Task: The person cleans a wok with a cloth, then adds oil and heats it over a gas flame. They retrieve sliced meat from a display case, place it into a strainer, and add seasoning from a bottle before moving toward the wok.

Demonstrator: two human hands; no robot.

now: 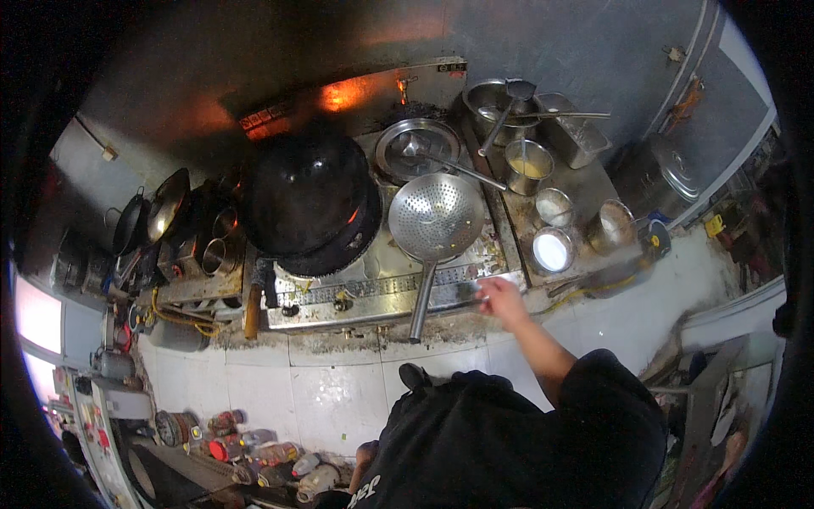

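Observation:
My right hand (502,302) reaches over the stove's front edge, fingers loosely bent, with nothing seen in it. To its left a perforated metal strainer (436,217) rests on the steel stove, its handle pointing towards me. Behind the strainer lie a round metal lid or pan (395,150) and a long-handled ladle (416,146). A large black wok (311,191) with a wooden handle (252,312) sits at the left, orange flame light behind it. Part of my left hand (365,453) shows low beside my black shirt; its fingers are hidden.
Right of the stove stand a metal pot of yellow liquid (529,167), bowls of white contents (553,208), a steel basin (483,95) with a turner (520,89) across it, and a rectangular steel container (575,137). Several pans lean at the left; bottles (273,453) lie on the floor.

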